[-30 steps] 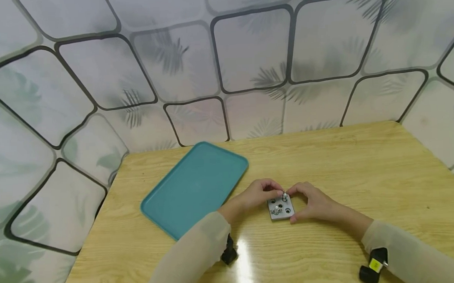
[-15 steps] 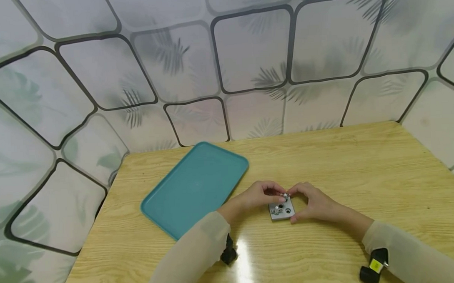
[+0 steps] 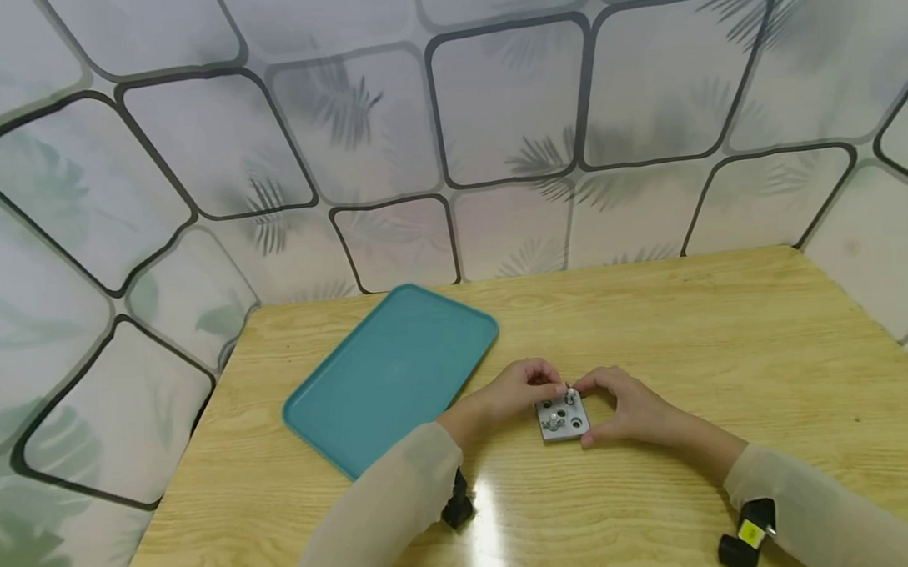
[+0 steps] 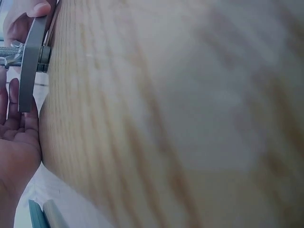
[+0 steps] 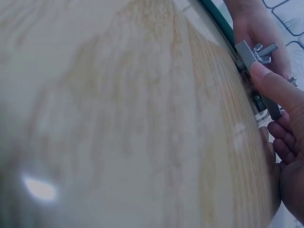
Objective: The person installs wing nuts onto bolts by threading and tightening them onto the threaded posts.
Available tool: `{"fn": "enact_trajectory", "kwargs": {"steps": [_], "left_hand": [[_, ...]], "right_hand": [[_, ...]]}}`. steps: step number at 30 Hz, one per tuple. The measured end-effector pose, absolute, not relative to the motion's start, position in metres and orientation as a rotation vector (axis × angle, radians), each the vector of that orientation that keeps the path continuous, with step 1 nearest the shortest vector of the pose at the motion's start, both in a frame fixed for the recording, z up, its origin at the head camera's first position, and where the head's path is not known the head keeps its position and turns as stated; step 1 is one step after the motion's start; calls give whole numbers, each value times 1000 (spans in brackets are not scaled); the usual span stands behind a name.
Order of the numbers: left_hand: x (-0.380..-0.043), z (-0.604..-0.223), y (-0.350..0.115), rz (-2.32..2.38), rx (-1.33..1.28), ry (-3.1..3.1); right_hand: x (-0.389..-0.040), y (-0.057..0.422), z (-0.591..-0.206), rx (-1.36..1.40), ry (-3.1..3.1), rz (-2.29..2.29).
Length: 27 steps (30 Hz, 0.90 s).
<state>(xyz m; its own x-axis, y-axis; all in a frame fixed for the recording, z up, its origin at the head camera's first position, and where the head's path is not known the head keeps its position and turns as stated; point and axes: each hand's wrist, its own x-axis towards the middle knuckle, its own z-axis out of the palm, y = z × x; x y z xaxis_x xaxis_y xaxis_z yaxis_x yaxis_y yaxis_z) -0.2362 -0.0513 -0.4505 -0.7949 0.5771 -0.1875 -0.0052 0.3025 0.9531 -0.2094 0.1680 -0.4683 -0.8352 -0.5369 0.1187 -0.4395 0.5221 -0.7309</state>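
A small square metal plate (image 3: 567,430) with round holes lies at the middle of the table, raised slightly on bolt heads (image 4: 44,58) in the left wrist view. Two bolts stand up through it. A near wing nut (image 3: 554,423) sits on one bolt, and a far wing nut (image 3: 570,396) on the other. My left hand (image 3: 512,390) pinches the far wing nut between thumb and fingers, partly covering it. My right hand (image 3: 633,404) grips the plate's right side, its thumb at the near corner. From the right wrist, the plate's edge (image 5: 246,53) shows beside that thumb.
A teal tray (image 3: 393,369) lies left of the plate on the wooden table (image 3: 673,326). Behind the table hangs a patterned cloth (image 3: 504,106). Black wrist devices (image 3: 457,504) sit at both sleeves.
My left thumb and fingers shifted toward me over the plate half a second ago, covering one hole, and are now back at the far wing nut. The right hand and the plate stay put.
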Motion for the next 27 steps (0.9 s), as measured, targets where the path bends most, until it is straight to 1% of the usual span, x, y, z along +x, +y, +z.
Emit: {"fn": "enact_trajectory", "kwargs": {"steps": [13,21,27], "left_hand": [[-235,-451,-53,1479,653,2048],[-235,-449,-51,1498,535,2119],[-235,-448,-52,1488,551,2100]], "right_hand": [[-210,168,-468,-842,2617,-1212],[-210,168,-468,-841,2611,-1211],[-210,167,-468,-836,2604,-1225]]}}
